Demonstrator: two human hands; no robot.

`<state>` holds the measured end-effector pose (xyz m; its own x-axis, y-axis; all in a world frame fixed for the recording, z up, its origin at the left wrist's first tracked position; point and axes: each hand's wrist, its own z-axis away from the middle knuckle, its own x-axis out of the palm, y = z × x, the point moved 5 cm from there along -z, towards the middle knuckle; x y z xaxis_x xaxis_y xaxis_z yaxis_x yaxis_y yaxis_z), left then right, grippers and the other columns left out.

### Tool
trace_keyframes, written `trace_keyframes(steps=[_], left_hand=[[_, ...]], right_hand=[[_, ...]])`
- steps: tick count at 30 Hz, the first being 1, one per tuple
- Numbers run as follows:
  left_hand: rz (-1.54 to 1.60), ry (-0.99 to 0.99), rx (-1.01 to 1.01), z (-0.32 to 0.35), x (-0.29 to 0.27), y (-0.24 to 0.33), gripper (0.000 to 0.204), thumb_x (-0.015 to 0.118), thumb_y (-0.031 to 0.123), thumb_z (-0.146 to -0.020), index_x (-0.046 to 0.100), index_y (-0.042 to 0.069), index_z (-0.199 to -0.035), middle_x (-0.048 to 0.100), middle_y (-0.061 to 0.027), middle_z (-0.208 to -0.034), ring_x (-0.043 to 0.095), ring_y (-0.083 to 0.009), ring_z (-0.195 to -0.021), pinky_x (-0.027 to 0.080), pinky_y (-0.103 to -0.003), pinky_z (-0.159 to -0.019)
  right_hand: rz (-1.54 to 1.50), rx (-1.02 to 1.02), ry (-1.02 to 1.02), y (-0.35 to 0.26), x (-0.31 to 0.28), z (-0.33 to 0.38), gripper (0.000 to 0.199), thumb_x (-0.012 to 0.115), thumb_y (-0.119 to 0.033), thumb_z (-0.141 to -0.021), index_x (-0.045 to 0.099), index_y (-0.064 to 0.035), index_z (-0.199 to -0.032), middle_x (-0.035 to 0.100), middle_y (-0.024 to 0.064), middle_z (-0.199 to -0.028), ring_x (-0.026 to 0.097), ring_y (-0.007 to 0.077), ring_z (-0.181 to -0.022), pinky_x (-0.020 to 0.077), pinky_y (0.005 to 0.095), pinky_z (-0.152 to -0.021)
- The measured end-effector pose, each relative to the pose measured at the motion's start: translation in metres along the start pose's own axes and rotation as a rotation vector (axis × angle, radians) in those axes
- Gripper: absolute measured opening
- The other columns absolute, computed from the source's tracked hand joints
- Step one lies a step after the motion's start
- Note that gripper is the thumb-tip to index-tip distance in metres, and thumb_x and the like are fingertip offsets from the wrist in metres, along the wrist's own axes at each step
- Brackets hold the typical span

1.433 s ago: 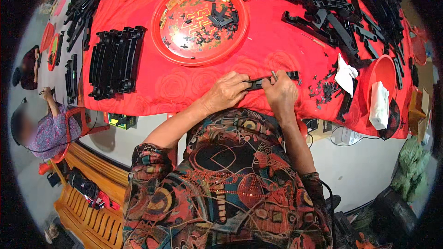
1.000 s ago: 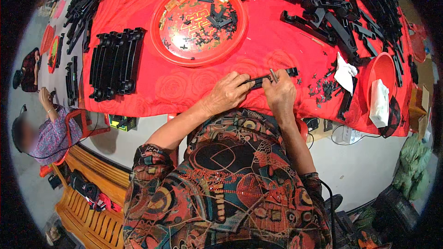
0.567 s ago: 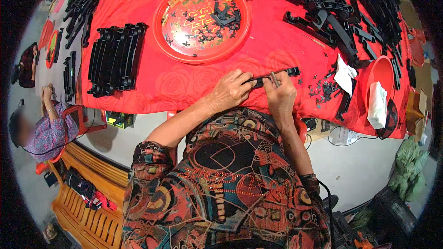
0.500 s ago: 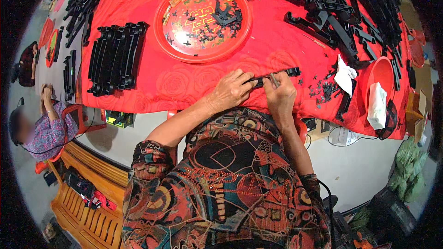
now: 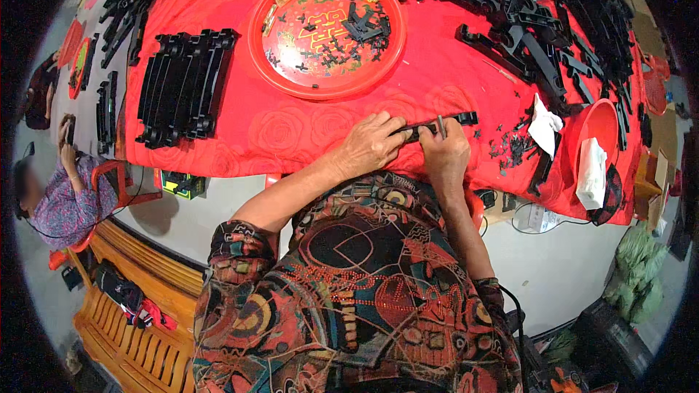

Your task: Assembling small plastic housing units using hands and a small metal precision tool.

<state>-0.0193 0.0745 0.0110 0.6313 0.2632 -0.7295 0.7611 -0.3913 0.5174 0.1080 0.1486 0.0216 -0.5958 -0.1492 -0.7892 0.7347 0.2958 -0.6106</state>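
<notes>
Close to the table's near edge, a long black plastic part is held level, slanting slightly up to the right. The fingers of my left hand close around its left end. My right hand is closed near its right half, thumb by the part. A short thin grey stick sticks up from the fingers of my right hand; its lower end is hidden. Small black pieces lie scattered on the cloth right of my right hand.
A red round tray with small black and gold-coloured pieces stands beyond my hands. Stacked black parts lie left; a heap of black parts lies far right. A red basin, white tissue and seated person are also visible.
The grey stick in my right hand has gone from tilted to nearly upright. Both hands stay on the black part. The seated person at left has raised a hand with a dark object.
</notes>
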Motion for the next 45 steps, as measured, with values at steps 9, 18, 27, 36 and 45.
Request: trace_keyframes(steps=[9, 18, 27, 36, 45], left_hand=[[0.007, 0.028, -0.005, 0.002, 0.004, -0.004, 0.028, 0.064, 0.007, -0.066, 0.064, 0.001, -0.093, 0.053, -0.0072, -0.089, 0.05, -0.0234, -0.08, 0.046, -0.033, -0.07], [0.037, -0.008, -0.007, 0.002, 0.007, -0.005, 0.035, 0.066, 0.005, -0.064, 0.062, 0.0, -0.098, 0.056, -0.0105, -0.097, 0.051, -0.0258, -0.08, 0.047, -0.035, -0.069], [0.009, 0.001, 0.044, 0.0, 0.004, -0.002, 0.025, 0.064, 0.008, -0.068, 0.063, 0.0, -0.092, 0.052, -0.009, -0.086, 0.05, -0.024, -0.079, 0.046, -0.033, -0.067], [0.064, 0.091, 0.039, 0.007, 0.001, -0.006, 0.027, 0.066, 0.007, -0.066, 0.063, 0.001, -0.093, 0.057, -0.0114, -0.092, 0.054, -0.0258, -0.079, 0.048, -0.034, -0.07], [-0.073, 0.036, 0.062, 0.003, -0.001, -0.001, 0.033, 0.062, 0.008, -0.071, 0.061, 0.002, -0.104, 0.055, -0.0098, -0.092, 0.052, -0.0246, -0.08, 0.047, -0.033, -0.071]], right_hand=[[0.198, -0.086, -0.034, -0.013, 0.004, -0.003, 0.019, 0.062, -0.019, -0.074, 0.052, -0.0038, -0.077, 0.058, 0.0169, -0.073, 0.058, 0.0388, -0.064, 0.0452, 0.0492, -0.056], [0.159, -0.118, -0.109, -0.012, 0.006, -0.006, 0.017, 0.061, -0.018, -0.075, 0.052, -0.0035, -0.078, 0.059, 0.0191, -0.076, 0.059, 0.0401, -0.07, 0.0453, 0.0502, -0.059], [0.171, 0.048, -0.297, -0.007, 0.005, -0.019, 0.021, 0.062, -0.021, -0.072, 0.056, -0.0006, -0.075, 0.061, 0.0229, -0.072, 0.059, 0.0436, -0.07, 0.0455, 0.0528, -0.063], [0.17, 0.07, -0.417, -0.007, -0.001, -0.029, 0.024, 0.067, -0.024, -0.07, 0.06, -0.0002, -0.073, 0.06, 0.0232, -0.072, 0.061, 0.0405, -0.074, 0.0466, 0.0491, -0.065], [0.194, 0.024, -0.347, -0.01, -0.001, -0.029, 0.025, 0.065, -0.024, -0.07, 0.059, 0.0006, -0.072, 0.06, 0.0227, -0.072, 0.061, 0.0411, -0.074, 0.047, 0.0493, -0.064]])
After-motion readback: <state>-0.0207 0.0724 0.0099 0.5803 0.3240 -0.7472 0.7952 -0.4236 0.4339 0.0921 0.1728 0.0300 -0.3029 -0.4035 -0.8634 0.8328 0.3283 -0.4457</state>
